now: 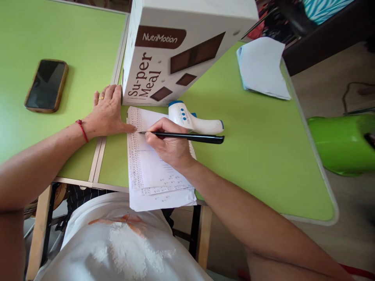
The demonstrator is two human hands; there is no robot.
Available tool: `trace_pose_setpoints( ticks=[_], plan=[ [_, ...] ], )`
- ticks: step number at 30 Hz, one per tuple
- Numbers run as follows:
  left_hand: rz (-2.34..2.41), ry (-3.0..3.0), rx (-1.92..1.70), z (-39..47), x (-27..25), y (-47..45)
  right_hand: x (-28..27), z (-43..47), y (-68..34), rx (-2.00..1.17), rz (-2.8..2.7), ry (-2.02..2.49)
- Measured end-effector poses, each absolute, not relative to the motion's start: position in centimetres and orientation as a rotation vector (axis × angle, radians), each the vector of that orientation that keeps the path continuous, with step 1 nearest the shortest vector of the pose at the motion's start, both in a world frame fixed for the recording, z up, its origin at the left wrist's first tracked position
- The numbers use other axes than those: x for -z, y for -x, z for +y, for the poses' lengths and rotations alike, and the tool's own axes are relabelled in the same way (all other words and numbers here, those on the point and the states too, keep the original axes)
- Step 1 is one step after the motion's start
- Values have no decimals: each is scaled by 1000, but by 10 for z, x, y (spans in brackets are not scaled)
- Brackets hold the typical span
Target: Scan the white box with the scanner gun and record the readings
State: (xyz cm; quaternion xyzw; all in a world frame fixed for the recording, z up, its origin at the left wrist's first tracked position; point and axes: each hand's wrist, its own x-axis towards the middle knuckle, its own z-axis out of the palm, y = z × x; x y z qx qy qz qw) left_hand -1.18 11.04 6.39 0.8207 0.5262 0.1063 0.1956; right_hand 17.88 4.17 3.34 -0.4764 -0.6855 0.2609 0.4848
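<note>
Head view: black pen point(205, 138) lies within the right grip point(172, 146).

black pen point(205, 138), lying crosswise, tip at the closely written left edge, loose white papers point(155, 166), unevenly stacked, flat, overhanging the green worktop's point(249, 156) near edge

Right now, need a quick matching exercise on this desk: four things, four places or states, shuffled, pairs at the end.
Things:
1. Phone
2. Pen
3. Left hand
4. Box

Places or states:
A. Palm down, thumb over the left edge of the papers
B. Standing just beyond the papers, marked NutriMotion
C. Lying on the left table panel
D. Held in the right hand, tip at the papers

Pairs: 1-C, 2-D, 3-A, 4-B
</note>
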Motion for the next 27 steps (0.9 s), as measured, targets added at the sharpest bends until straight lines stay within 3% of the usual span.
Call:
trace_pose_setpoints(
  ticks=[27],
  plan=[
    [1472,-2303,-290,112,-64,12,-33,40,-181,-620,-1642,1189]
  ],
)
